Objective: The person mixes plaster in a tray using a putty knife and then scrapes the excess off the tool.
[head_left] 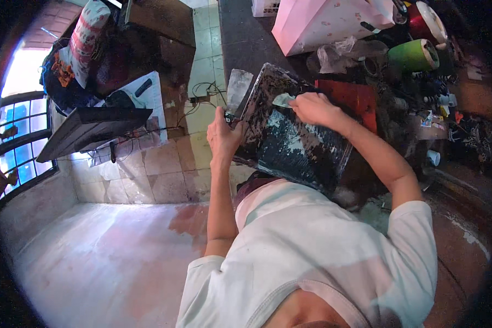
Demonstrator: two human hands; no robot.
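A flat black panel (pixel 290 145), its surface worn and patched with pale flaking marks, lies tilted in front of my body. My left hand (pixel 224 135) is closed at its left edge, thumb upward, beside a small dark piece I cannot make out. Over the panel's upper part, my right hand (pixel 316 109) pinches a small pale greenish flat piece (pixel 283 100). Whether this is a cloth or a scraper I cannot tell. The piece touches the panel or hovers just over it.
Beyond the panel stands a dark table (pixel 246 41) bearing a pink bag (pixel 328 24). A red board (pixel 352 101) and a green cylindrical container (pixel 415 56) sit to the right, amid clutter. At left are a dark flat screen-like panel (pixel 93 128), loose cables (pixel 205 90) and a barred window (pixel 24 128).
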